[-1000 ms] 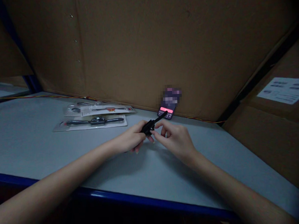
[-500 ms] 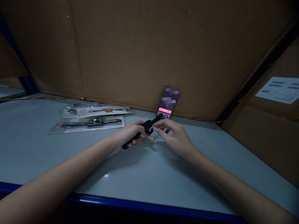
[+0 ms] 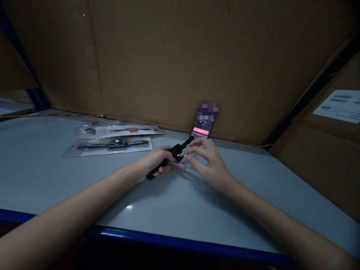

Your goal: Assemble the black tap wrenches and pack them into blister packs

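My left hand (image 3: 159,160) is wrapped round one handle of a black spokeshave (image 3: 177,150), held at a slant above the tabletop. The far handle points up and right towards the phone. At the tool's middle, a small silvery part, perhaps an adjusting screw (image 3: 180,155), shows beside the fingertips of my right hand (image 3: 211,161). Thumb and middle finger of that hand close in a pinch there, while its index finger lies near the far handle. Exactly what the pinch grips is partly hidden.
Several packaged spokeshaves (image 3: 115,145) lie on the grey table (image 3: 159,207) at left. A lit phone (image 3: 202,128) leans against the cardboard wall (image 3: 152,56) behind. Thin cables (image 3: 62,114) run along the back edge. A labelled cardboard panel (image 3: 318,153) stands at right.
My right index finger has lifted and stretched towards the far handle, with the thumb still at the tool's middle. My left grip is unchanged. The whole view has shifted slightly.
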`<state>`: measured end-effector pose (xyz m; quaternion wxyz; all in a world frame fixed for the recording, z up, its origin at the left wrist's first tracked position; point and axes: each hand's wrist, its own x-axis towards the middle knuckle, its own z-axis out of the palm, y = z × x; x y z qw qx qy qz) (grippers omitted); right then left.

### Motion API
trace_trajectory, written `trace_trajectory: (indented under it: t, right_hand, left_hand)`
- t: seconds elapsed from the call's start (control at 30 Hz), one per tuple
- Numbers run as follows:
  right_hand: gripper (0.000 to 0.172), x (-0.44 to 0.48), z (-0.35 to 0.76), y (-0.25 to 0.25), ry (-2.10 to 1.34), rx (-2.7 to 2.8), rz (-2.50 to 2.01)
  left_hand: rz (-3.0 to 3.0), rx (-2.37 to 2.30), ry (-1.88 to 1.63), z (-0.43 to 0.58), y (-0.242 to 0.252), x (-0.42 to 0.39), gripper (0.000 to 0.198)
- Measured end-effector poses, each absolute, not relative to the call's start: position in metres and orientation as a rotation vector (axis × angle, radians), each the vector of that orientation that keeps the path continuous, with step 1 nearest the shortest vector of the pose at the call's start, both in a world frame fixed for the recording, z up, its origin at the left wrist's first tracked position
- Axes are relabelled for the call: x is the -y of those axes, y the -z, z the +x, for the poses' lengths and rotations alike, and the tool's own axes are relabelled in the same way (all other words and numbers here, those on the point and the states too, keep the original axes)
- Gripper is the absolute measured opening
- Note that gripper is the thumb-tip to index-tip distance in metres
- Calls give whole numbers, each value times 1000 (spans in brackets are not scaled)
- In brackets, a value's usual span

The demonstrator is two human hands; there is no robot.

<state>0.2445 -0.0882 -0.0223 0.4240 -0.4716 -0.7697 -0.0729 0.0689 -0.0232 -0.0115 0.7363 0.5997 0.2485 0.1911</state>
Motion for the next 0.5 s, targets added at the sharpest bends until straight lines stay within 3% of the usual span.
trace_trajectory:
  t: [0.5]
  right_hand:
    - [30,87,246,22,113,2005,-1112]
  left_hand:
    - [1311,-563,-408,68,10,26,23]
